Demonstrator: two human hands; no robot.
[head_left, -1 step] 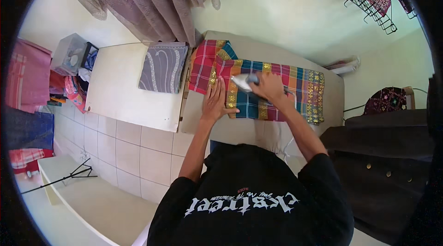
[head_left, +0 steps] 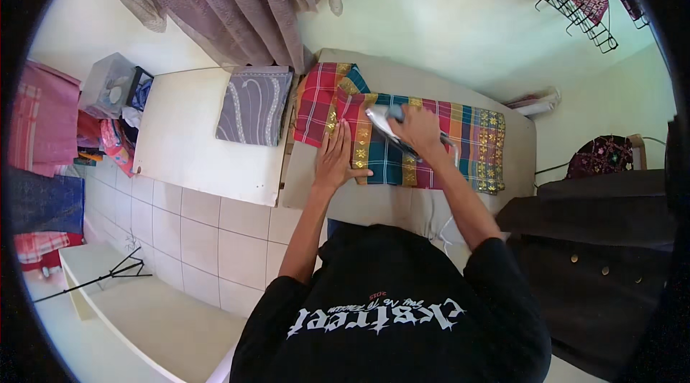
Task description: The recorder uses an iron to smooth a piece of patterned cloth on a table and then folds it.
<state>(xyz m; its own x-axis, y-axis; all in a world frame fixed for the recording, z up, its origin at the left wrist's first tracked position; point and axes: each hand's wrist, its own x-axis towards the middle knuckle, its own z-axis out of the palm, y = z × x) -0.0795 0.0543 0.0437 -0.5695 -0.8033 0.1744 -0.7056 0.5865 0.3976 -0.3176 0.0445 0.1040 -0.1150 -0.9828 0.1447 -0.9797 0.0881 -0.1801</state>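
A plaid cloth (head_left: pixel 435 120) in red, teal and orange with gold motifs lies folded lengthwise on a beige padded surface (head_left: pixel 460 88). Its far-left end is folded over at an angle. My right hand (head_left: pixel 419 131) is closed round the handle of an electric iron (head_left: pixel 379 117), whose silver tip points to the far left over the teal and orange part. My hand hides much of the iron. Flat on the cloth's left part rests my left hand (head_left: pixel 334 160), thumb stretched out to the right along the near edge.
Left of the padded surface stands a white table (head_left: pixel 180 117) bearing a folded grey patterned cloth (head_left: pixel 253 106). A grey-mauve curtain (head_left: pixel 237 2) hangs behind. The iron's pale cord (head_left: pixel 447 228) drops near my right forearm. Dark garments (head_left: pixel 596 239) hang at right.
The iron has turned slightly, its tip swinging a little toward the far side and right, and my right hand has shifted with it. My left hand keeps its place.
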